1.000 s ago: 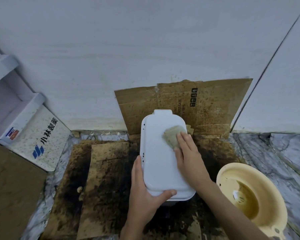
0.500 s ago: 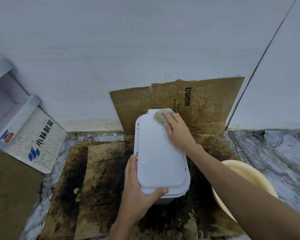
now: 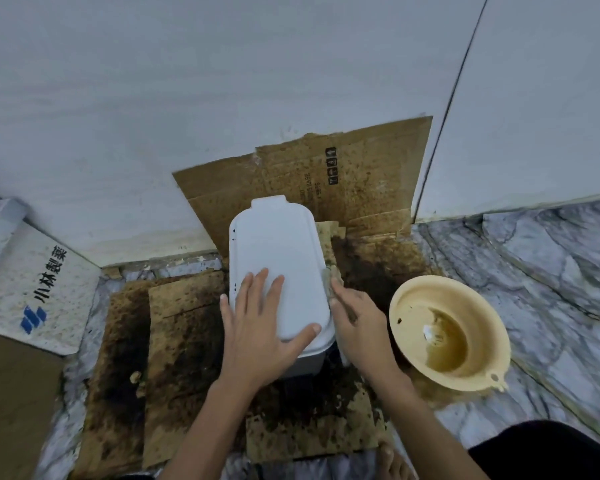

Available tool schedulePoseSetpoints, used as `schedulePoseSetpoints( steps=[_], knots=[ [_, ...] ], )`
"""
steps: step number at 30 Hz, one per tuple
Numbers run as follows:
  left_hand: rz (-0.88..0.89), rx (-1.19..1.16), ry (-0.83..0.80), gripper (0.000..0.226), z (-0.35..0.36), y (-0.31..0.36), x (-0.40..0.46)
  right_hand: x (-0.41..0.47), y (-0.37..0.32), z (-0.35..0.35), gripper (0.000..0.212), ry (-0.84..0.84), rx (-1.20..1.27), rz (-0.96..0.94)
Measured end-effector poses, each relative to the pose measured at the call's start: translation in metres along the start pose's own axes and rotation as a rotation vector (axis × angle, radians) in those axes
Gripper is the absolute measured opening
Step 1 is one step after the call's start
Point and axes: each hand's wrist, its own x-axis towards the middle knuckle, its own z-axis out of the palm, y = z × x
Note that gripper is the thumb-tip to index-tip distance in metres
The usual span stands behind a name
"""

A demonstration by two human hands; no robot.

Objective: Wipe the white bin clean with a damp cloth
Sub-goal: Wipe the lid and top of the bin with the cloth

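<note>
1. Fingers of the left hand are lying straight and spread across the near end of the bin's lid, pressing down to steady it, with the thumb reaching toward the lid's near right corner.
2. Behind everything, a pale wall is filling the upper view, and a veined marble floor is running along the right.
3. Stained brown cardboard is leaning against the wall and lying on the floor under the bin, darkened with grime.
4. At the far left, a white printed box with blue and black lettering is resting against the wall.
5. Standing in the middle on the cardboard is the white bin, lid closed and facing up, its long side running away from the viewer.
6. To the right of the bin, a cream basin is sitting on the floor, holding a little murky brown water.
7. The right hand is pressing against the bin's right side, just below the lid edge.
8. Its fingers are holding a small damp cloth against that side; how they are curled cannot be told, as most of the cloth is hidden.
9. As a judgement, the lid top is looking clean, bar a few dark specks on its left edge; the right side is being wiped, and the other sides seem left to do.
</note>
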Motion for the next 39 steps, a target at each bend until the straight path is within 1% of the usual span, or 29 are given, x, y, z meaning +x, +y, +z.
schedulePoseSetpoints(
  steps=[3,5,7,10,12,14,17,20,22,26,30,32,37,39],
  knots=[
    [0.005,-0.003,-0.017,0.100,0.001,-0.001,0.001,-0.040,0.011,0.003,0.036,0.034,-0.087,-0.071],
    [0.018,0.004,-0.009,0.099,0.002,-0.001,0.000,-0.045,0.015,0.001,0.036,0.029,-0.086,-0.088],
    [0.029,0.011,0.012,0.098,0.003,0.000,-0.002,-0.028,0.014,-0.002,0.035,0.000,-0.081,-0.118],
    [0.032,0.019,0.040,0.097,0.005,0.000,-0.003,0.025,0.006,-0.006,0.034,-0.057,-0.121,-0.157],
    [0.034,0.018,0.054,0.096,0.006,0.000,-0.003,0.052,-0.001,-0.007,0.033,-0.096,-0.143,-0.154],
    [0.031,0.014,0.061,0.096,0.008,0.001,-0.002,0.059,0.000,-0.009,0.032,-0.112,-0.153,-0.146],
    [0.037,0.016,0.081,0.095,0.009,-0.001,-0.002,0.025,0.005,-0.015,0.032,-0.114,-0.140,-0.125],
    [0.042,0.020,0.105,0.095,0.010,-0.002,-0.004,-0.032,0.008,-0.020,0.033,-0.064,-0.143,-0.137],
    [0.041,0.012,0.110,0.094,0.011,-0.002,-0.004,-0.048,0.008,-0.019,0.034,-0.054,-0.157,-0.129],
    [0.041,0.001,0.089,0.095,0.010,-0.003,-0.003,0.005,0.000,-0.013,0.035,-0.100,-0.225,-0.098],
    [0.025,-0.025,0.086,0.096,0.009,-0.003,-0.003,0.056,-0.008,-0.011,0.033,-0.133,-0.219,-0.111],
    [0.021,-0.040,0.090,0.096,0.008,-0.003,-0.003,0.046,-0.009,-0.013,0.032,-0.133,-0.191,-0.109],
    [0.010,-0.070,0.094,0.097,0.009,-0.003,-0.002,-0.035,0.001,-0.025,0.031,-0.098,-0.180,-0.113],
    [0.014,-0.080,0.102,0.096,0.008,-0.003,-0.003,-0.054,0.000,-0.023,0.031,-0.063,-0.171,-0.111]
  ],
)
